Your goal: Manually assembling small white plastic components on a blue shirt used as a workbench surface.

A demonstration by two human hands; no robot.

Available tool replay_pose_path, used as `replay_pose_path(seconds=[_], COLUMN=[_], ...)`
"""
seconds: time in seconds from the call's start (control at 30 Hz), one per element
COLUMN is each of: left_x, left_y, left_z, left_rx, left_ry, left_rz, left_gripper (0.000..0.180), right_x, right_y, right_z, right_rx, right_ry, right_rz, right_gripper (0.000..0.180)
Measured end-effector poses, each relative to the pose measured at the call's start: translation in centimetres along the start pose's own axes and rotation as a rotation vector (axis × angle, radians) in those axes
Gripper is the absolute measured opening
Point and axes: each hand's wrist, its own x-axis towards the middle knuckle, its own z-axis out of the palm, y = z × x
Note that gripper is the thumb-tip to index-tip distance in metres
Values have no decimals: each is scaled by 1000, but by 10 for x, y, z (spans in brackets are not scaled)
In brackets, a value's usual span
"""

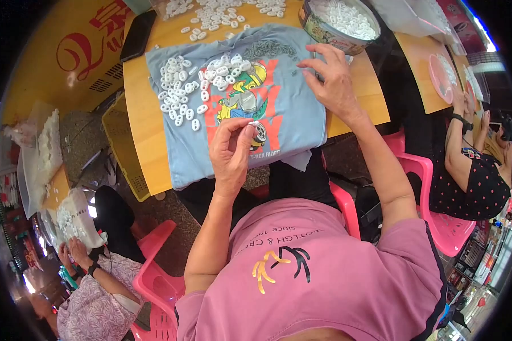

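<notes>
A grey-blue T-shirt (190, 156) with a printed cartoon rider lies spread over the table in front of me. My left hand (231, 152) is closed over its lower part, pinching a small white oval plastic piece (255, 123) between thumb and fingertips. To the right, my right hand (334, 82) hovers with fingers apart and nothing visible in them. Left of its fingertips lies a heap of tiny dark wiry bits (267, 49), perhaps small springs. Loose white oval pieces with dark holes (179, 85) cover the shirt's left side, and another cluster (226, 69) lies at its middle.
More white pieces (216, 14) lie at the table's far edge. A round tin (310, 25) full of white parts stands far right. A black phone (138, 35) rests far left, above a yellow crate (122, 142). People sit on pink chairs at both sides, handling white parts.
</notes>
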Motion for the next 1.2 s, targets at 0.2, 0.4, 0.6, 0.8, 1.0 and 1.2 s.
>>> replay_pose_path(seconds=[0.2,0.4,0.6,0.8,1.0,1.2], left_x=[0,0,-1,-1,0,-1], left_y=[-2,0,1,0,-4,-2], left_z=[1,2,2,1,1,0], left_rx=[-1,-1,-11,-7,-11,-25], left_ry=[2,3,-1,6,4,10], left_rz=[16,9,6,5,21,10], left_gripper=[12,12,12,12,12,13], right_x=[3,3,-2,2,4,15], right_y=[-11,-6,-4,-20,-18,-23], right_z=[0,6,2,-2,6,1], right_rx=[-136,95,-120,-87,-108,-104], right_ry=[-79,-86,-63,-75,-130,-214], right_rz=[-119,-128,-31,-125,-172,-205], right_gripper=[15,13,14,11,13,12])
